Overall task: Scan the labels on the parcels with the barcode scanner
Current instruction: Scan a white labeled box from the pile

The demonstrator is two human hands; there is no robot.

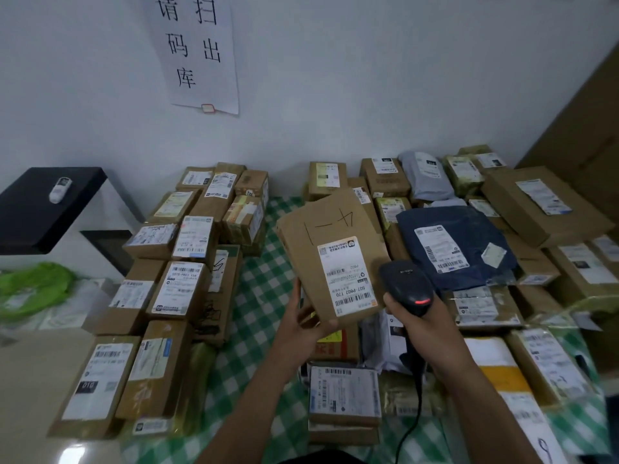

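Right hand (pixel 415 321) is wrapped round the barcode scanner (pixel 407 286), just right of the held parcel (pixel 321 229), red light on. Left hand (pixel 301 318) grips that parcel's bottom edge, label (pixel 348 276) facing up. Stacked boxes (pixel 181 289) sit to its left, a navy mailer bag (pixel 452 242) to its right, and a wall sign (pixel 197 48) way behind.

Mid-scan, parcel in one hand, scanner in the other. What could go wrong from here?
1. The label on the held parcel carries several barcodes; the scanner, close beside it, may read the wrong one.
2. The left hand grips the parcel only at its lower corner, tilted above the other parcels; it could slip.
3. The cable hangs from the right hand past those parcels and may snag.
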